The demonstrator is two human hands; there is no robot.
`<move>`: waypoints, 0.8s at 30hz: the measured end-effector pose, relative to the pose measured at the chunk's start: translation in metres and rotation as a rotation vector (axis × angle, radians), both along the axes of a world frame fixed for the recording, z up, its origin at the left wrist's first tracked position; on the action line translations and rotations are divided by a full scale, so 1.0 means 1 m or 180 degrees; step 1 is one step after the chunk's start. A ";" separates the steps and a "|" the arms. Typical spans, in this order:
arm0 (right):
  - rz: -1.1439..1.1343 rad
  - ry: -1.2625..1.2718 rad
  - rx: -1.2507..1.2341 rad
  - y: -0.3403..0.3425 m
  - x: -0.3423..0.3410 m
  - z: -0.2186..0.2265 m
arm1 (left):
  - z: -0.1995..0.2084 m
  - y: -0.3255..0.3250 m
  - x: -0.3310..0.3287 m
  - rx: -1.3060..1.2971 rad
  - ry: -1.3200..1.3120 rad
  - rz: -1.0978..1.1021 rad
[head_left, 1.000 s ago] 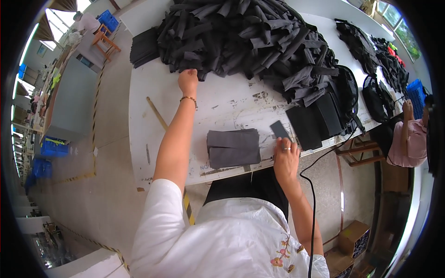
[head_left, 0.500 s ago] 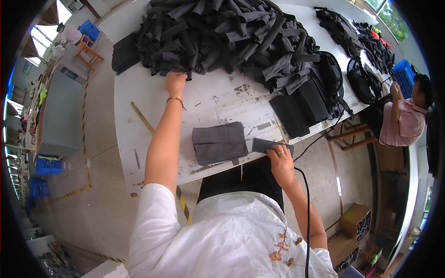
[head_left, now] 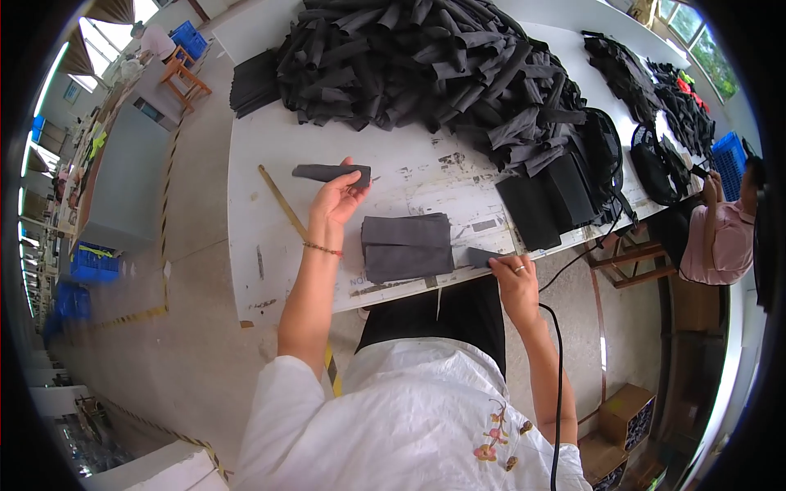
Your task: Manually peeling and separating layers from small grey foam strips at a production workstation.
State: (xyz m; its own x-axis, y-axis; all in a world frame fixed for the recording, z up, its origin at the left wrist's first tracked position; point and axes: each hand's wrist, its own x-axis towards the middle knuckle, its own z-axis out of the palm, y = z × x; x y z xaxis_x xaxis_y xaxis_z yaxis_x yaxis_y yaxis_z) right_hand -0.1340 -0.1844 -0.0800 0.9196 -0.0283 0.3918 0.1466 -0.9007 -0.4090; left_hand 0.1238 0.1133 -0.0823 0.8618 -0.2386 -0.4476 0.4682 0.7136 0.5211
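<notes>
My left hand (head_left: 344, 195) is raised over the white table (head_left: 286, 225), gripping a folded black fabric strip (head_left: 319, 172) between thumb and fingers. At the table's near edge, my right hand (head_left: 516, 280) pinches a flat, stiff-looking dark grey piece (head_left: 479, 256); its exact kind is unclear. Between the two hands lies a neat stack of dark grey fabric pieces (head_left: 407, 260). Beyond them a large loose heap of black fabric strips (head_left: 409, 74) covers the back of the table.
A wooden stick (head_left: 281, 200) lies left of the stack. Flat black pieces (head_left: 528, 213) and a black mesh bag (head_left: 604, 151) sit at the right, near a black cable (head_left: 562, 368). A person in pink (head_left: 716, 237) sits farther right.
My left hand has drawn back from the heap's edge toward me, bringing a fabric strip with it. My right hand keeps hold of the grey piece, which now shows less. The view has shifted slightly.
</notes>
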 end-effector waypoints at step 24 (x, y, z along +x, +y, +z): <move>0.0516 -0.0651 0.1006 0.055 0.070 0.090 | 0.071 -0.049 -0.063 -0.0157 -0.0579 -0.0938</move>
State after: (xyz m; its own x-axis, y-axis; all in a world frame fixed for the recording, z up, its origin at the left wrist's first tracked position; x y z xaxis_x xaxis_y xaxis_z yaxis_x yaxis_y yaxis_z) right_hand -0.0642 -0.1290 0.0102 0.8262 -0.0378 0.5622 0.3831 -0.6940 -0.6096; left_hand 0.0607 0.0643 -0.0112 0.8173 -0.5065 -0.2747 0.5604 0.5881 0.5832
